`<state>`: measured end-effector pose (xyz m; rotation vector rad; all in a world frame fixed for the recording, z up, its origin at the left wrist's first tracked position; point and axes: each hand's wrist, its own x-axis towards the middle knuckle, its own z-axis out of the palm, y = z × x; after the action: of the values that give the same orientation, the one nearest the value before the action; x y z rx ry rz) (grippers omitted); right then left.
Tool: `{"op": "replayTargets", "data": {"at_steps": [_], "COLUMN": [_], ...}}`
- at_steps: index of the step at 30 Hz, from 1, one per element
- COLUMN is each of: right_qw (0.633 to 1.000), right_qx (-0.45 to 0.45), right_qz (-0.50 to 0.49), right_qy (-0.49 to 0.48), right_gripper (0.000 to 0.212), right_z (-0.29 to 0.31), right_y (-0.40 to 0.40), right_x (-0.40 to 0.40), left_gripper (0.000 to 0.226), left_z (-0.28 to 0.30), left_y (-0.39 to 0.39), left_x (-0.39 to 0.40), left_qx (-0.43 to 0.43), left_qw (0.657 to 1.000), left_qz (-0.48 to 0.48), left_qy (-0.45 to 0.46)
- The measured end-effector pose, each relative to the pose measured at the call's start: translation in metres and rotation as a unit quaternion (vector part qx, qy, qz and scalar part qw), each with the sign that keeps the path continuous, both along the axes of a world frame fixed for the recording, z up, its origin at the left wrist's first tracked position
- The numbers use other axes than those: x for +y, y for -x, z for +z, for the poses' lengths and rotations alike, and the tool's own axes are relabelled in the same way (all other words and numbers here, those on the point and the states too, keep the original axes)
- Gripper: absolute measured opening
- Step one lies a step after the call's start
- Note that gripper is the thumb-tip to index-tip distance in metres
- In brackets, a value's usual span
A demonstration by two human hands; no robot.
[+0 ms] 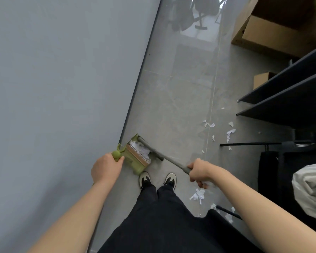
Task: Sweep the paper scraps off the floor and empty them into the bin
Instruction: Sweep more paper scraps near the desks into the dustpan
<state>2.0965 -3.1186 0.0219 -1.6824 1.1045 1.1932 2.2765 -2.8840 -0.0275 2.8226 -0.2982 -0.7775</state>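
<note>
My left hand (106, 168) grips the green handle top of an olive-green dustpan (135, 161) that stands on the grey floor by the wall. White paper scraps (141, 150) lie inside the pan. My right hand (199, 172) grips the grey broom handle (175, 162), and the grey broom head (150, 148) lies across the pan's mouth. More paper scraps (198, 194) lie on the floor just right of my right shoe, and others (229, 133) are scattered farther out near the shelf. No bin is in view.
A grey wall (53, 88) runs along the left. Dark metal shelves (290, 99) and a black rack (263, 144) stand on the right, with a grey bundle (310, 190) beside them. Cardboard boxes (274, 31) sit at the far right. My shoes (157, 178) stand behind the dustpan.
</note>
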Motion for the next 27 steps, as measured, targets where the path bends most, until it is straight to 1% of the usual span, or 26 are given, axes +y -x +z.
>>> {"op": "replayTargets", "data": {"at_steps": [1,3,5,8,11,17,20,24,26,27], "right_qw": [1.000,0.998,0.999,0.998,0.989,0.951,0.919,0.881,0.864,0.859], "right_qx": [0.000,0.000,-0.003,-0.016,-0.023,-0.028,-0.039,-0.049,-0.049,-0.051], "right_qz": [-0.025,-0.058,-0.037,-0.053,-0.147,-0.309,-0.392,-0.470,-0.499,-0.508], "right_qy": [-0.011,-0.017,-0.012,0.001,-0.005,0.001,0.009,0.034,0.042,0.043], "right_gripper": [0.034,0.041,0.046,0.046,0.043,0.033,0.035,0.040,0.034,0.027], "right_z": [0.002,0.008,0.014,0.023,0.024,0.015,0.011,-0.002,-0.005,-0.005], "right_y": [0.003,0.008,0.011,0.016,0.027,0.050,0.061,0.072,0.078,0.080], "right_x": [0.002,0.003,0.001,-0.007,-0.015,-0.029,-0.045,-0.077,-0.097,-0.108], "left_gripper": [0.032,0.031,0.031,0.033,0.032,0.036,0.038,0.038,0.035,0.033], "left_z": [0.000,0.001,0.001,0.004,0.010,0.011,0.012,0.018,0.020,0.020], "left_y": [0.001,0.003,0.003,-0.002,-0.004,-0.007,-0.008,-0.012,-0.013,-0.013], "left_x": [0.000,-0.002,-0.003,-0.010,-0.023,-0.049,-0.070,-0.105,-0.127,-0.137], "left_qx": [-0.002,-0.008,-0.011,-0.017,-0.021,-0.035,-0.043,-0.052,-0.052,-0.051], "left_qw": [1.000,1.000,1.000,0.999,0.997,0.993,0.990,0.986,0.984,0.984], "left_qz": [-0.004,-0.015,-0.017,-0.041,-0.073,-0.108,-0.127,-0.149,-0.156,-0.156], "left_qy": [0.005,0.014,0.020,0.025,0.029,0.038,0.049,0.062,0.066,0.068]}}
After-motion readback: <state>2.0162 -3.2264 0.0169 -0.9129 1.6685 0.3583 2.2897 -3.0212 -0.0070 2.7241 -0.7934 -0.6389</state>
